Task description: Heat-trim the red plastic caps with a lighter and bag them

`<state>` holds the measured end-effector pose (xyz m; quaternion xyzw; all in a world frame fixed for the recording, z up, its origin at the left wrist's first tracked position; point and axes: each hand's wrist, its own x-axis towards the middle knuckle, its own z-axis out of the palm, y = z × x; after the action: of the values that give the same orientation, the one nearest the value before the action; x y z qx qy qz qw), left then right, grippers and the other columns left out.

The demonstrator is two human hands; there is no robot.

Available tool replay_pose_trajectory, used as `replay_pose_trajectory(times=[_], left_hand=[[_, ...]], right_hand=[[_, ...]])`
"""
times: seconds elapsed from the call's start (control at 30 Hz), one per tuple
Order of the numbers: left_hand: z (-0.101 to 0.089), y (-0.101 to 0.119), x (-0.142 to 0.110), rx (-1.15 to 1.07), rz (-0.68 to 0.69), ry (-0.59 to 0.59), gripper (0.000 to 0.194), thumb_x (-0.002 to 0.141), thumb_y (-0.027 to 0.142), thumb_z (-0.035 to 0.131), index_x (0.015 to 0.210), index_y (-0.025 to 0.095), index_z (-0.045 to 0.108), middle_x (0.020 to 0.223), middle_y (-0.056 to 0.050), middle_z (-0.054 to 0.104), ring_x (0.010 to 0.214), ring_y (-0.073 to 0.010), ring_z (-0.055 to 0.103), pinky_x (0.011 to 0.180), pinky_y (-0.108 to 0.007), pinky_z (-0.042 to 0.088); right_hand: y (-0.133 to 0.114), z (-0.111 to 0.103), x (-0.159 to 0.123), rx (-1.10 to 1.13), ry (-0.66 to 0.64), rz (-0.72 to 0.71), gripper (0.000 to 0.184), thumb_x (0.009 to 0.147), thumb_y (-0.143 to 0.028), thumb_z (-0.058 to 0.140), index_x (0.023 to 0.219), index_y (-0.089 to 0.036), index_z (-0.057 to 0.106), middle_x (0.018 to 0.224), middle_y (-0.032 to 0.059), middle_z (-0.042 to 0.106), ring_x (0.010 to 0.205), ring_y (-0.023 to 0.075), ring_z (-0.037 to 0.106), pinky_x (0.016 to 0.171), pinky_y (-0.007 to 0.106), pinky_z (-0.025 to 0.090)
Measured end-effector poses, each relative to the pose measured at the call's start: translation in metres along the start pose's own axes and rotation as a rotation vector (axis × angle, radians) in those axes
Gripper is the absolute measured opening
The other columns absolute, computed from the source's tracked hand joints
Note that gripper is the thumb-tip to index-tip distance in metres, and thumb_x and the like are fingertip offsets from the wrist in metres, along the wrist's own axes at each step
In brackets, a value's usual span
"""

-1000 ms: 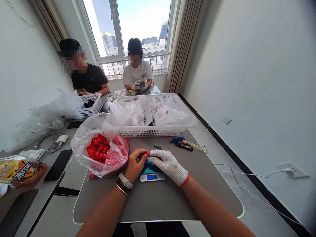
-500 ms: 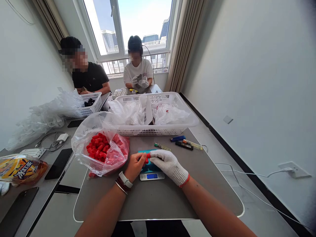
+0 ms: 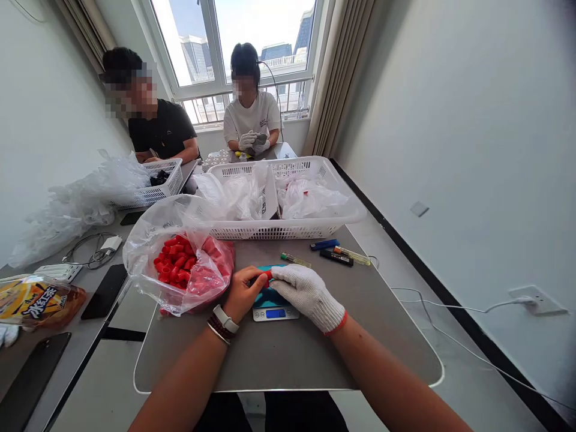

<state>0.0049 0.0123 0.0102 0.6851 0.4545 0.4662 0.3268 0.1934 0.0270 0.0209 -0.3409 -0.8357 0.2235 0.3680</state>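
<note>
My bare left hand (image 3: 244,293), with a watch and bracelets at the wrist, pinches a small red pipe elbow (image 3: 269,276) between thumb and fingers. From the other side, my right hand (image 3: 308,294) in a white knit glove also grips the elbow, partly covering it. Both hands are over a small digital scale (image 3: 288,314) with a teal top and a lit blue display, too small to read. Left of them, an open clear plastic bag (image 3: 139,255) holds many red elbows (image 3: 173,264).
Behind the scale lie a green-capped pen (image 3: 294,260), a black marker (image 3: 336,258) and a blue box-like item (image 3: 324,245). A white basket (image 3: 279,229) with plastic bags stands farther back. Phones, a cable and a drink bottle (image 3: 42,303) occupy the left table. Two people sit beyond.
My hands keep the red elbow over the scale, with the gloved fingers shifted slightly around it. The view has tilted a little. The far person's gloved hands have moved around a grey item.
</note>
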Motion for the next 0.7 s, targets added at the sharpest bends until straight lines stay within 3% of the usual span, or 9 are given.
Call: replay_pose_trajectory(times=[0.13, 0.23, 0.37, 0.47, 0.57, 0.63, 0.7], left_hand=[[0.0006, -0.0001, -0.0001, 0.027, 0.005, -0.027, 0.058, 0.096, 0.056, 0.047, 0.057, 0.015, 0.062, 0.059, -0.002, 0.055, 0.059, -0.0130, 0.050, 0.060, -0.027, 0.040], [0.0016, 0.0013, -0.0004, -0.005, 0.039, -0.024, 0.043, 0.094, 0.051, 0.054, 0.077, 0.016, 0.072, 0.075, -0.005, 0.064, 0.072, -0.0158, 0.058, 0.069, -0.028, 0.046], [0.0017, 0.0045, -0.0002, -0.008, 0.048, 0.019, 0.033, 0.089, 0.048, 0.064, 0.093, 0.016, 0.073, 0.091, -0.007, 0.065, 0.080, -0.0165, 0.059, 0.072, -0.028, 0.047], [0.0017, 0.0044, 0.0001, -0.007, 0.036, -0.041, 0.041, 0.093, 0.051, 0.056, 0.080, 0.016, 0.070, 0.080, -0.005, 0.062, 0.075, -0.0157, 0.056, 0.070, -0.028, 0.044], [0.0023, 0.0018, 0.0005, 0.009, -0.001, -0.080, 0.058, 0.097, 0.057, 0.043, 0.058, 0.016, 0.054, 0.062, -0.001, 0.050, 0.061, -0.0130, 0.047, 0.060, -0.027, 0.037], [0.0023, 0.0007, 0.0007, 0.003, -0.013, -0.074, 0.058, 0.096, 0.060, 0.042, 0.059, 0.017, 0.051, 0.062, 0.000, 0.048, 0.060, -0.0127, 0.045, 0.059, -0.027, 0.036], [0.0019, 0.0010, 0.0009, -0.020, -0.003, -0.051, 0.051, 0.094, 0.059, 0.047, 0.069, 0.016, 0.058, 0.070, -0.001, 0.053, 0.067, -0.0139, 0.049, 0.064, -0.027, 0.040]], right_hand=[[0.0003, -0.0017, -0.0015, -0.080, 0.016, -0.075, 0.020, 0.096, -0.030, 0.056, 0.093, -0.022, 0.075, 0.083, 0.0044, 0.074, 0.072, 0.0159, 0.064, 0.072, 0.028, 0.048], [0.0005, -0.0013, -0.0019, -0.036, 0.043, -0.067, 0.021, 0.097, -0.031, 0.055, 0.094, -0.023, 0.075, 0.085, 0.0042, 0.075, 0.074, 0.0159, 0.065, 0.074, 0.028, 0.049], [-0.0017, -0.0012, -0.0010, 0.058, 0.030, 0.013, 0.021, 0.096, -0.031, 0.056, 0.092, -0.021, 0.075, 0.086, 0.0032, 0.075, 0.076, 0.0160, 0.066, 0.075, 0.028, 0.050], [-0.0054, -0.0032, 0.0001, 0.051, 0.018, 0.026, 0.019, 0.093, -0.027, 0.058, 0.086, -0.021, 0.075, 0.081, 0.0021, 0.073, 0.073, 0.0151, 0.064, 0.073, 0.027, 0.049], [-0.0073, -0.0052, 0.0013, 0.014, 0.009, -0.045, 0.016, 0.091, -0.025, 0.061, 0.081, -0.022, 0.074, 0.077, 0.0016, 0.072, 0.073, 0.0150, 0.061, 0.072, 0.027, 0.048], [-0.0061, -0.0054, 0.0023, 0.002, 0.021, -0.105, 0.016, 0.092, -0.026, 0.060, 0.085, -0.023, 0.073, 0.081, 0.0024, 0.073, 0.075, 0.0156, 0.061, 0.074, 0.029, 0.048], [-0.0038, -0.0052, 0.0034, -0.007, 0.057, -0.156, 0.014, 0.094, -0.026, 0.059, 0.093, -0.023, 0.073, 0.090, 0.0042, 0.074, 0.082, 0.0171, 0.063, 0.081, 0.032, 0.050]])
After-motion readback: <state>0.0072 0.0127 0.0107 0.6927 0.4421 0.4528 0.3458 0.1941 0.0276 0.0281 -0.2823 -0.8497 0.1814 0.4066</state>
